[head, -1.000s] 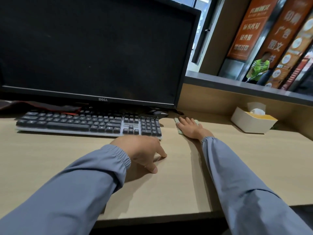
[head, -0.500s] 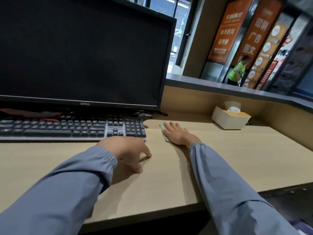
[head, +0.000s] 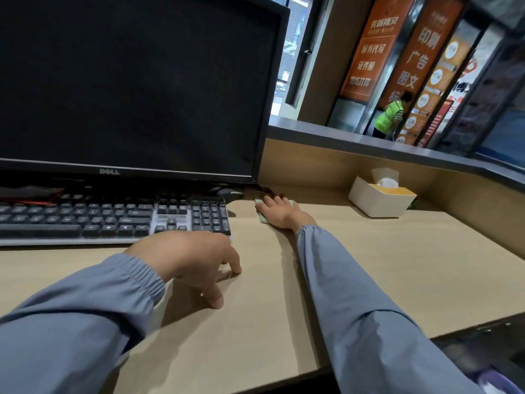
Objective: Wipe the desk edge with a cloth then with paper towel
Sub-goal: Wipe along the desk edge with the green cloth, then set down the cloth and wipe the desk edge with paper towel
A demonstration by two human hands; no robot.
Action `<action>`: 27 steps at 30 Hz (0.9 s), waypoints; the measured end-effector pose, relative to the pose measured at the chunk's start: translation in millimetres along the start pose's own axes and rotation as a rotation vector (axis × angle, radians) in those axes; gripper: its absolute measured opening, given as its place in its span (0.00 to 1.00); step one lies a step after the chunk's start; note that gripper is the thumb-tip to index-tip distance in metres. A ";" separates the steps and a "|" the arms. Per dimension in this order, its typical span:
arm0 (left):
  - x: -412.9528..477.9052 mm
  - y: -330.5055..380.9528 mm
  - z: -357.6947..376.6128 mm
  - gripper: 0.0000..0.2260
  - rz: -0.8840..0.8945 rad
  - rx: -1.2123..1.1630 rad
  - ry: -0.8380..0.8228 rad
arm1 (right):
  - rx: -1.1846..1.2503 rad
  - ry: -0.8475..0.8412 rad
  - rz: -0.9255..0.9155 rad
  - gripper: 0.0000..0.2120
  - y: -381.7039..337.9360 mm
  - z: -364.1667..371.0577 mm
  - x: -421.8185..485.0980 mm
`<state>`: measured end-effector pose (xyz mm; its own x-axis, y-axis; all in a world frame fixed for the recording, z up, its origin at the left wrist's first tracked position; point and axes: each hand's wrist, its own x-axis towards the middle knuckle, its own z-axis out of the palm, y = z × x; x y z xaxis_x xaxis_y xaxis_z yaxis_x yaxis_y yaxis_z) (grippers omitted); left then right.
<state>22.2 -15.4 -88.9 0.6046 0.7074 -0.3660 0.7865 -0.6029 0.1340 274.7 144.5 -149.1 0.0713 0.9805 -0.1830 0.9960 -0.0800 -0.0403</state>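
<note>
R hand (head: 279, 213) flat on cloth (head: 262, 216) at desk (head: 397, 251) back edge.
L hand (head: 193, 258) empty, fingertips on desk nr keyboard (head: 113, 218); bare desk to right.

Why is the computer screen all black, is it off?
It looks off or asleep. The monitor is dark all over, showing no picture or lit light; which one, I cannot tell.

- The cloth (head: 262, 216) is mostly hidden under the right hand (head: 279, 213).
- The keyboard (head: 113, 220) is cut off at the left edge.
- The monitor (head: 136, 86) is cut off at the top.
</note>
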 end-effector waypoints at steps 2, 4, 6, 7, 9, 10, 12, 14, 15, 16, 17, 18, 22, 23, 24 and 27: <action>-0.4 -2.6 1.1 0.32 -0.004 0.001 0.006 | -0.002 0.003 -0.017 0.30 -4.4 -1.9 7.6; 0.3 -2.2 2.9 0.33 0.002 -0.009 0.015 | -0.018 0.002 -0.013 0.31 -2.5 -2.1 13.1; -0.4 -3.8 4.6 0.32 0.007 -0.034 0.024 | -0.024 -0.005 -0.002 0.32 0.3 -3.1 17.1; -1.8 -5.5 5.2 0.32 0.008 -0.049 0.031 | -0.030 -0.014 -0.004 0.32 0.9 -4.7 17.3; -5.9 -8.6 8.4 0.32 0.017 -0.070 0.046 | -0.038 -0.033 0.000 0.32 -0.5 -8.2 12.4; -9.1 -10.0 10.4 0.31 0.029 -0.067 0.064 | -0.037 -0.026 0.007 0.33 -2.9 -10.3 7.3; -17.6 -13.2 18.6 0.29 0.068 -0.059 0.120 | -0.022 0.017 -0.012 0.32 -11.5 -12.3 -6.6; -28.6 -17.6 29.7 0.26 0.080 -0.093 0.201 | 0.006 0.106 -0.092 0.31 -25.3 -11.5 -26.9; -34.1 -21.2 35.4 0.24 0.068 -0.128 0.258 | 0.023 0.170 -0.138 0.28 -32.4 -9.8 -38.8; -40.0 -25.3 40.4 0.21 0.048 -0.163 0.314 | 0.036 0.236 -0.172 0.25 -38.8 -7.8 -51.3; -46.4 -30.2 44.7 0.19 0.022 -0.191 0.362 | 0.043 0.293 -0.201 0.22 -45.1 -4.9 -63.7; -53.5 -35.8 48.2 0.17 -0.008 -0.207 0.402 | 0.048 0.339 -0.225 0.20 -52.1 -1.6 -76.6; -90.1 -62.1 54.5 0.13 -0.145 -0.230 0.538 | 0.091 0.482 -0.344 0.16 -92.8 9.1 -123.6; -101.0 -69.1 55.7 0.12 -0.172 -0.233 0.581 | 0.075 0.558 -0.354 0.16 -105.4 8.2 -133.1; -111.9 -76.7 58.5 0.11 -0.195 -0.237 0.625 | 0.045 0.656 -0.347 0.15 -116.5 6.0 -140.4; -146.7 -103.6 69.2 0.09 -0.253 -0.264 0.716 | 0.030 0.849 -0.289 0.13 -153.3 -7.6 -155.5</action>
<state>-156.7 -82.3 -112.8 0.2677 0.9296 0.2532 0.8600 -0.3490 0.3723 111.3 5.7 -107.0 -0.1545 0.7645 0.6258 0.9802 0.1978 0.0004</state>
